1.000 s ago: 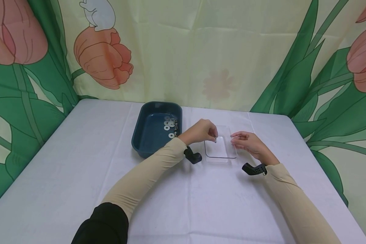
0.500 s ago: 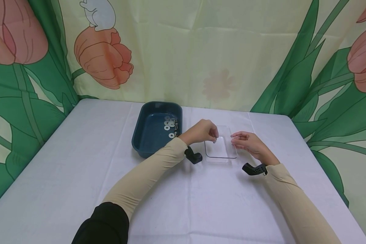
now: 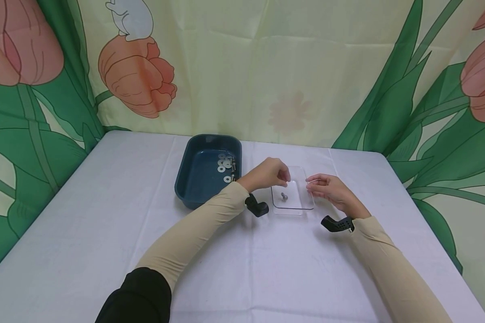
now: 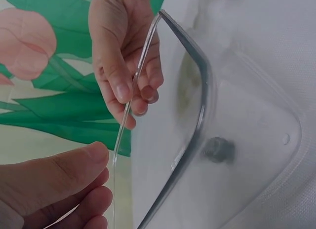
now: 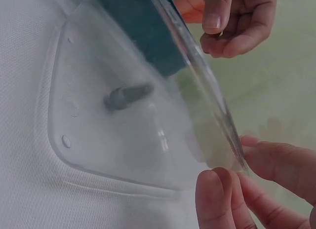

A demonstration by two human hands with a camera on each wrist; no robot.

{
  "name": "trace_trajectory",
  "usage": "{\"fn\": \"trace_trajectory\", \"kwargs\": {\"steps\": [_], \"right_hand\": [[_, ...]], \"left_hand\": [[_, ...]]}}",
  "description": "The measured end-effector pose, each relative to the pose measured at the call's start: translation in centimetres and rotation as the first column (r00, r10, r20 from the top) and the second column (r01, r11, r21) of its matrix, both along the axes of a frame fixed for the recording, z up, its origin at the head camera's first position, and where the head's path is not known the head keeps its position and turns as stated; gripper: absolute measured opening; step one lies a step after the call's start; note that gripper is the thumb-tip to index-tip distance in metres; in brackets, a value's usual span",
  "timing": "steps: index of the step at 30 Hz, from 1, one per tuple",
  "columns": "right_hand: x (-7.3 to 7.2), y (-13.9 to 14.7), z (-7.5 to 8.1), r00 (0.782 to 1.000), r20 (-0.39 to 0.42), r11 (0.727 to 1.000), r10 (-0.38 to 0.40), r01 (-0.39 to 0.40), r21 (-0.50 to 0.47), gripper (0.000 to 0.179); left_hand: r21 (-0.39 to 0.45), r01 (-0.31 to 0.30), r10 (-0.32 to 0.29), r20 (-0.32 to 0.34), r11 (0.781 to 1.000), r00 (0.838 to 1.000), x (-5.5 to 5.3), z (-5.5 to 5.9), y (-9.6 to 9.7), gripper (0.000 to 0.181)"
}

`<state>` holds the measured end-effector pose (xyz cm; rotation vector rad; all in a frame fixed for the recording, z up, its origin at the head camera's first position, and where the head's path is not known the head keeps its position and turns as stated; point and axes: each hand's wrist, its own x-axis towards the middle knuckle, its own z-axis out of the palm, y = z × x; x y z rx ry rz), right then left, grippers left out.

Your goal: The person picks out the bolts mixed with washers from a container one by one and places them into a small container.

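A clear plastic box (image 3: 293,208) stands open-topped on the white cloth. Inside it a small grey metal bolt (image 3: 284,196) lies on the bottom; its head and shank show through the wall in the right wrist view (image 5: 129,95). My left hand (image 3: 266,172) hovers over the box's left side, thumb and fingers loosely bent with nothing between them. At the right side, my right hand (image 3: 327,192) pinches the box's rim between thumb and fingers, as the left wrist view shows with the right hand (image 4: 126,51) at the rim's corner.
To the left of the box stands a dark blue tray (image 3: 182,179). White washers (image 3: 221,169) and several metal bolts (image 3: 233,166) lie along its right side, partly behind the left forearm. A printed curtain (image 3: 242,80) hangs behind the table.
The left hand held the bolt over the box at first; its fingers have let go and the bolt now lies in the box. The right hand has stayed at the rim.
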<state>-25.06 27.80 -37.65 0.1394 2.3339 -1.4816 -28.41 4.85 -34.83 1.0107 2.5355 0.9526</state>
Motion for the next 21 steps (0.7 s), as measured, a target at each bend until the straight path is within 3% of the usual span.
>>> {"fn": "trace_trajectory", "kwargs": {"steps": [7,14,21], "right_hand": [[-0.04,-0.04,0.06,1.0,0.009,1.0,0.0,0.0,0.003,0.048],[0.2,-0.04,0.34,1.0,0.001,1.0,0.015,-0.015,-0.01,0.051],[0.17,0.03,0.3,1.0,0.0,1.0,0.026,-0.026,-0.005,0.052]], "left_hand": [[-0.01,0.001,-0.001,0.0,1.0,1.0,0.0,0.05,-0.14,0.018],[-0.011,0.034,-0.034,-0.05,0.999,0.998,-0.01,0.25,-0.46,0.016],[-0.017,0.035,-0.035,-0.017,0.999,0.999,0.05,0.56,-0.61,0.017]]}}
